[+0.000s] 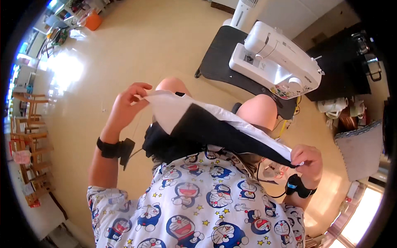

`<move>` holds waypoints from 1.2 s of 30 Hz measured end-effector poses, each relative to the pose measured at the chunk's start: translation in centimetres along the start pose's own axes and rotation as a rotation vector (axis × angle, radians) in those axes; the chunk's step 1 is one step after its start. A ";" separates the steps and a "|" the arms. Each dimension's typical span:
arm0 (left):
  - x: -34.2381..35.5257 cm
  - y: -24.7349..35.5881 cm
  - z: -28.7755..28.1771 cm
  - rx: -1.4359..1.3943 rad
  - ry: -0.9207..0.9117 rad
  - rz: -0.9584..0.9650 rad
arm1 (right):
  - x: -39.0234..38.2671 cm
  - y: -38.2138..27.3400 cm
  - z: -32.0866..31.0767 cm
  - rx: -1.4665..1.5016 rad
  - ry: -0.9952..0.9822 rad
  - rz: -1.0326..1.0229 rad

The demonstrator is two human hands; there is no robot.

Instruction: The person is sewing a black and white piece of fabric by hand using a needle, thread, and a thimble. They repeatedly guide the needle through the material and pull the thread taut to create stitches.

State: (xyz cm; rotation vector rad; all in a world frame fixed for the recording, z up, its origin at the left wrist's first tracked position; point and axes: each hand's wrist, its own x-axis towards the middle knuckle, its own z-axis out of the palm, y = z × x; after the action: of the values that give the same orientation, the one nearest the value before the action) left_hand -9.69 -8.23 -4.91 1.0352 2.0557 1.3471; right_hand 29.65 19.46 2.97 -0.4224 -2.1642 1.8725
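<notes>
A piece of black and white fabric (206, 126) is stretched across my lap between both hands. My left hand (131, 101) pinches its white corner, thumb against fingers. Over at the other end, my right hand (307, 159) grips the narrow tip, where black and white layers meet. Part of the black cloth (165, 142) hangs bunched below the left side, over my lap. Folds hide how the layers are joined. Each wrist wears a black strap, the left one (111, 148) with a dark block on it.
Ahead to the right, a white sewing machine (277, 62) stands on a small black table (223, 53). A grey panel (359, 151) and a black cabinet (339, 66) are farther right. Wooden stools (33, 111) line the far left, and an orange bin (92, 20) sits at the back left.
</notes>
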 end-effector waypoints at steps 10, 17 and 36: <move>0.3 2.9 -2.9 -0.818 -0.108 -0.094 | 0.0 3.0 -0.1 0.159 0.176 0.096; -0.8 4.3 -4.2 -0.916 -0.105 0.016 | 1.2 4.3 1.1 0.363 0.212 0.130; -1.7 4.6 6.5 0.666 -0.244 0.137 | 1.4 11.1 -0.1 -0.113 -0.305 0.367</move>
State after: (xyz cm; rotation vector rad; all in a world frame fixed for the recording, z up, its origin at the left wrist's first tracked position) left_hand -2.42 -4.91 -3.37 1.5440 2.3152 0.5325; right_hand 29.05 21.58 -8.01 -0.6298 -2.5433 2.1274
